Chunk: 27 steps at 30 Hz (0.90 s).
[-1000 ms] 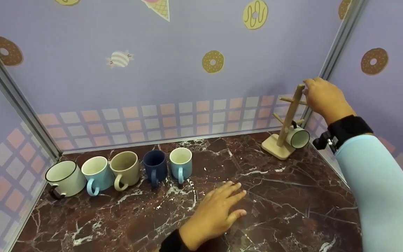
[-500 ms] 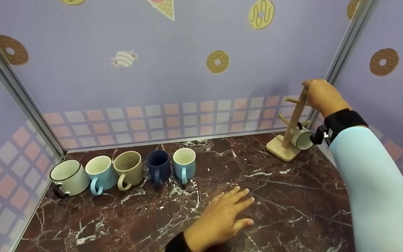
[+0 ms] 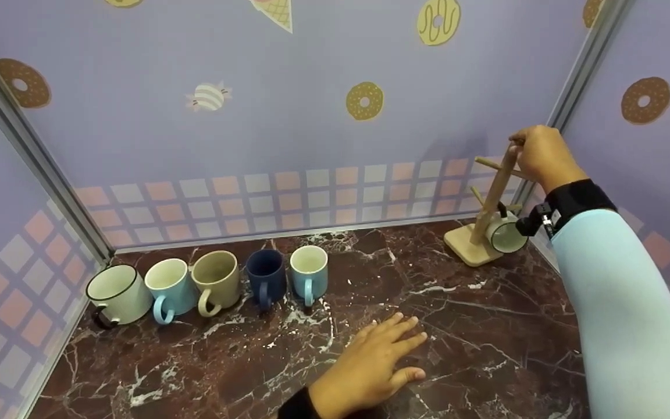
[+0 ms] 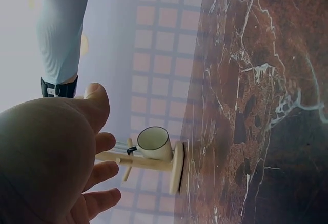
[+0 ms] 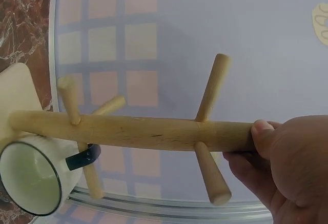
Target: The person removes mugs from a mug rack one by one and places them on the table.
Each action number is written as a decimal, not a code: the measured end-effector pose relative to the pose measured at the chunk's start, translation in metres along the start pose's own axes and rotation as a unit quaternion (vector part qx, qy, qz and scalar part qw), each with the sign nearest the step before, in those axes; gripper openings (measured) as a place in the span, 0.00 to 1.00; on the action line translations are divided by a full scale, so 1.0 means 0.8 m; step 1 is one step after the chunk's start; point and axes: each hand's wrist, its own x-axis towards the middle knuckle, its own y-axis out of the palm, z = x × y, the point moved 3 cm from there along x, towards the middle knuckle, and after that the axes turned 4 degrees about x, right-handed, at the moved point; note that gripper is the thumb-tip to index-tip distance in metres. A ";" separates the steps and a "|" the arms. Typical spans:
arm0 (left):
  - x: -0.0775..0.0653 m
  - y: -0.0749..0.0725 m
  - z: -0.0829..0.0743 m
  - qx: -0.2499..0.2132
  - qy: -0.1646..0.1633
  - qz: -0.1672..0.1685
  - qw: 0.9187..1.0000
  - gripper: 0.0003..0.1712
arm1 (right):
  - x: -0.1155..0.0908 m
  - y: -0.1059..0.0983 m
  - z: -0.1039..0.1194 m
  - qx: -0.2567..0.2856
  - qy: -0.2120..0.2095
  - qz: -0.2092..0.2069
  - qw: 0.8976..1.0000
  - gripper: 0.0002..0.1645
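Observation:
A wooden mug tree point(image 3: 493, 198) stands at the back right, its square base on the table. My right hand point(image 3: 546, 156) grips the top of its post, thumb on one side and fingers on the other, as the right wrist view shows. On a low peg hangs a white mug point(image 5: 31, 178) with a dark rim and dark handle. My left hand point(image 3: 370, 364) is held over the front middle of the table with fingers spread, holding nothing. In the left wrist view its thumb point(image 4: 96, 101) and fingers show in front of the distant mug tree.
Several mugs line the left side of the marble-patterned table point(image 3: 486, 349): a white mug point(image 3: 120, 295), light-blue mug point(image 3: 175, 294), beige mug point(image 3: 221, 288), navy mug point(image 3: 271, 279) and smaller light-blue mug point(image 3: 314, 276). Lilac walls point(image 3: 288, 116) enclose the back and sides.
My right hand's fingers have closed round the post top. The mug tree has turned slightly, with its pegs and hanging mug shifted. The left hand stays spread, and the head view has shifted a little.

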 end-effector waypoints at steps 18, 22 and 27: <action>0.000 0.002 0.000 -0.002 -0.001 0.003 1.000 0.39 | 0.002 -0.001 0.007 -0.040 0.011 -0.034 0.999 0.25; 0.001 0.002 0.001 0.000 -0.003 0.005 1.000 0.39 | 0.002 0.001 0.008 -0.055 -0.003 -0.061 0.997 0.27; 0.001 0.003 0.003 -0.003 -0.005 0.007 1.000 0.39 | 0.003 0.001 0.007 -0.068 -0.015 -0.098 0.993 0.30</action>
